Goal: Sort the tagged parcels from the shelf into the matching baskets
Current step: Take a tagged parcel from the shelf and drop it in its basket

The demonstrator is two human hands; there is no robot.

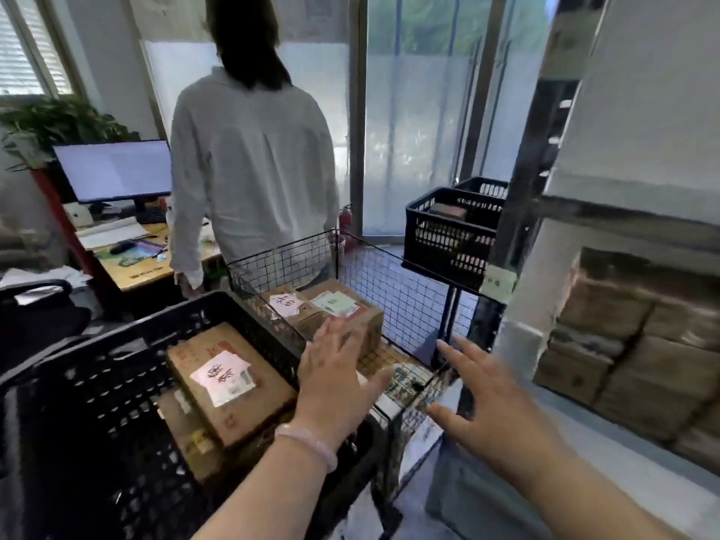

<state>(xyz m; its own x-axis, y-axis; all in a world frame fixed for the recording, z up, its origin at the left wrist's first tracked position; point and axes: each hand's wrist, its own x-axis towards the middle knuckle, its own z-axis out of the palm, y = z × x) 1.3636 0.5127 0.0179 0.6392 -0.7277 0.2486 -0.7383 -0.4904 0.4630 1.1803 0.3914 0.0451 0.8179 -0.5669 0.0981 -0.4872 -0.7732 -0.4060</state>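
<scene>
Hands were both seen empty and spread wide: the left hand was held flat, fingers straight, over the near end of the wire basket, and the right hand was stretched out just beside it, nearer the shelf, with nothing gripped by either. Two boxes were lodged in the wire basket, a pink-tagged parcel and a green-tagged parcel side by side; another pink-tagged box was lying in the black crate at the left, atop a lower box. The stock yet to be sorted was stacked on the shelf at the right, brown parcels packed tight in rows, their tags not made out through the blur. Trouble could be expected right there: if a box were dragged from low in that stack, those resting on it could be tipped off the ledge. A wrong drop was also judged possible, since pink tags were found in both near containers and the writing could not be read, so colour alone might mislead. The far crate, with its green label, was set well apart beyond the wire basket, and a long reach could be fouled on the wire rim. The bracelet could be snagged on the mesh, and the person in the white shirt, stood just behind the basket, could be bumped
</scene>
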